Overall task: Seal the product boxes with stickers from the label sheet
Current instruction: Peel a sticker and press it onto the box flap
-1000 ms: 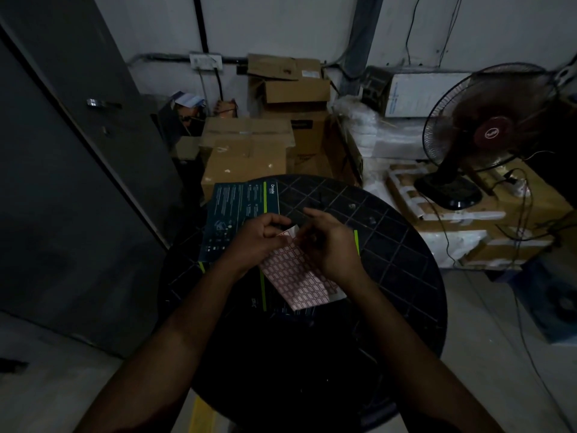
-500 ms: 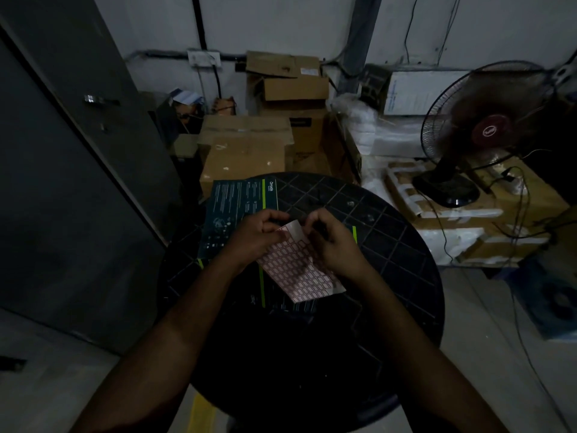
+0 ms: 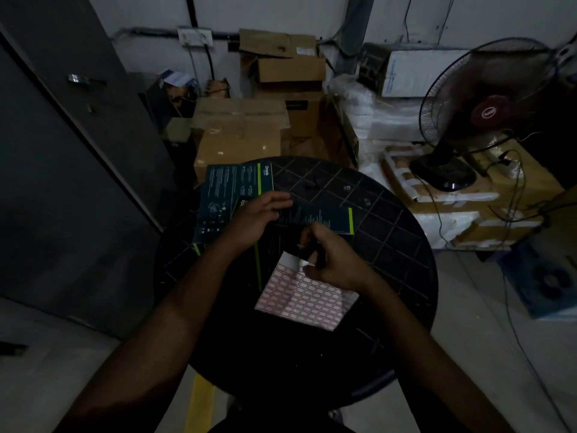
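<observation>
A pinkish label sheet point(image 3: 307, 300) with a grid of small stickers lies flat on the round black table point(image 3: 402, 260). My right hand point(image 3: 335, 259) sits over the sheet's far corner, fingertips pinched on a small pale sticker point(image 3: 304, 264). My left hand point(image 3: 254, 218) hovers, fingers spread, over a dark product box point(image 3: 315, 218) with a green stripe. A second dark box point(image 3: 232, 195) lies at the table's far left.
Stacked cardboard cartons point(image 3: 240, 132) stand behind the table. A pedestal fan point(image 3: 474, 110) rests on taped boxes at the right, with cables trailing down. A grey door point(image 3: 71, 145) fills the left side.
The label sheet was held up between both hands; now it lies on the table. My left hand has let go and moved onto the box, while my right hand pinches a sticker.
</observation>
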`<state>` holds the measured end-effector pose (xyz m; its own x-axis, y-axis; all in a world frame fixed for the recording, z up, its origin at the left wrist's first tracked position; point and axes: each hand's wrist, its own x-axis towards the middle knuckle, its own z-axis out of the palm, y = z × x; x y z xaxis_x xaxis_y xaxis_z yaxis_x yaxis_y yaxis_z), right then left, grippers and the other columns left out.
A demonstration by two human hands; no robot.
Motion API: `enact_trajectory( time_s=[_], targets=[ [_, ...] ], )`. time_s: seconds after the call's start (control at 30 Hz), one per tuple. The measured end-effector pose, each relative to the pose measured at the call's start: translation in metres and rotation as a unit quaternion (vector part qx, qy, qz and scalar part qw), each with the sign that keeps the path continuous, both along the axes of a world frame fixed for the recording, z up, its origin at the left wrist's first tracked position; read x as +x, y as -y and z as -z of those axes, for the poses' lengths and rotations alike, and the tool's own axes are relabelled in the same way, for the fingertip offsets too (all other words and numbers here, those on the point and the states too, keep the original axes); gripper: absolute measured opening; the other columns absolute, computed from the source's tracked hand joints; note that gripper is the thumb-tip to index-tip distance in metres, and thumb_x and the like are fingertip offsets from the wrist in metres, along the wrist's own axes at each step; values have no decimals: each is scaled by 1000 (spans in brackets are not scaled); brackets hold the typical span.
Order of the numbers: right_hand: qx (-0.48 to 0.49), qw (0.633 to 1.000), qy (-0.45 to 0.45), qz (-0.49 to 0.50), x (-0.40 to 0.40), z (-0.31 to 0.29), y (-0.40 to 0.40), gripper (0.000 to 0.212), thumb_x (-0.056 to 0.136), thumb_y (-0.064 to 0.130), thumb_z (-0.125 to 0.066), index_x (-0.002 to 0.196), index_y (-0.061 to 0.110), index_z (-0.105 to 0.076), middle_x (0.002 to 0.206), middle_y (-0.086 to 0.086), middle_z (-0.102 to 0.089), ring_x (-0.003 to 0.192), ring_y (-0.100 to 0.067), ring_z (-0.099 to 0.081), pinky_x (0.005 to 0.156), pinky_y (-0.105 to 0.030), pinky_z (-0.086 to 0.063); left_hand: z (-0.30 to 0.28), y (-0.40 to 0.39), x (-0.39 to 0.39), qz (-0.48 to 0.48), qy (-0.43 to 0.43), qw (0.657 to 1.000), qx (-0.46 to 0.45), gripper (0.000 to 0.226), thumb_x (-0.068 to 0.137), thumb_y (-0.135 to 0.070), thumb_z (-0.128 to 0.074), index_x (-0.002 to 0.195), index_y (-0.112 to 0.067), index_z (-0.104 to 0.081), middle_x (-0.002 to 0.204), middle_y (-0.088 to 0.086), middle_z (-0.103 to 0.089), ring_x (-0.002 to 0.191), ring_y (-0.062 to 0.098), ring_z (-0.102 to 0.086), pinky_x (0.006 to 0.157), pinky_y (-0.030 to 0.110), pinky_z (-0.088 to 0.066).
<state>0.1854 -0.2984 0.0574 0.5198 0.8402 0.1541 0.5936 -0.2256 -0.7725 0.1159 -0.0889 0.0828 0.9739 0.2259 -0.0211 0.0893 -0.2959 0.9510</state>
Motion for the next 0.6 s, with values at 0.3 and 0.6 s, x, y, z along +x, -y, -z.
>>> enact_trajectory(
  time_s=[0.3, 0.6],
  targets=[
    [-167, 980, -11, -108, -1, 76, -8, 47, 67, -9, -65, 98, 23, -51, 105, 5, -55, 91, -23, -58, 74, -35, -45, 22, 0, 3, 6, 75, 956, 283, 38, 95, -8, -61, 128, -26, -66, 139, -9, -58, 119, 1, -41, 91, -6, -22],
    [-262, 962, -17, -77, -7, 145, -17, 59, 72, -20, -51, 123, 10, -54, 109, 3, -48, 96, -16, -50, 80, -37, -47, 25, 7, 0, -6, 62, 962, 267, 39, 94, -7, -61, 128, -26, -66, 140, -9, -57, 127, 10, -43, 93, -6, -21]
  ],
)
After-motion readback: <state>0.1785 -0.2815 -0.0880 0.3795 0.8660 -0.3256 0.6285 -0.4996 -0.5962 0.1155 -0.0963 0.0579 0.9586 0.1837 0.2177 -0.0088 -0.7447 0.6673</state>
